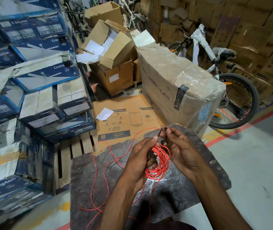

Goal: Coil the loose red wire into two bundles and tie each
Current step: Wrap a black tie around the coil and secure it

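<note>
Our left grip [139, 161] is curled round a coil [159, 161] of red wire, its oval loops running lengthwise away from us. Our right grip [180, 146] pinches a thin black tie [160, 132] just beyond it. One bundle looks wound but not yet tied. Left of the grips, loose wire [97, 163] trails over the desk [89, 180], so the second bundle remains.

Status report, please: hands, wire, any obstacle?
Left hand grips red coil. Right hand pinches black strip above it. Loose wire trails over slab; nothing blocking.
</note>
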Motion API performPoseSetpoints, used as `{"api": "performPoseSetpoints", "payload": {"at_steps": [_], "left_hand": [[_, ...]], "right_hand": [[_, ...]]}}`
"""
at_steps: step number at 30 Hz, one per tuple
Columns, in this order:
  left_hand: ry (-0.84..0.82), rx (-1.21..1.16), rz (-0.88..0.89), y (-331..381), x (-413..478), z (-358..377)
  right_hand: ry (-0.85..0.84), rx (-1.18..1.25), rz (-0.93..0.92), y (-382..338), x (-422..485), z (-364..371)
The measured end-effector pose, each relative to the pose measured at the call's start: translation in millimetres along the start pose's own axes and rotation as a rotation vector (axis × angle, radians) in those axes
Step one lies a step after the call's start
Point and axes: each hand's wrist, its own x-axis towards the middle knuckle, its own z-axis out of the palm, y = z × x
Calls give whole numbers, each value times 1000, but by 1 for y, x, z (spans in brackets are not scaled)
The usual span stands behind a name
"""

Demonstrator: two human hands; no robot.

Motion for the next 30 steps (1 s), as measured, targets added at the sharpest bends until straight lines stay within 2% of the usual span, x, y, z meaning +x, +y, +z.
{"api": "performPoseSetpoints", "payload": {"at_steps": [30], "left_hand": [[2, 55, -7, 0, 2, -3]], "right_hand": [[7, -140, -45, 0, 2, 1]]}}
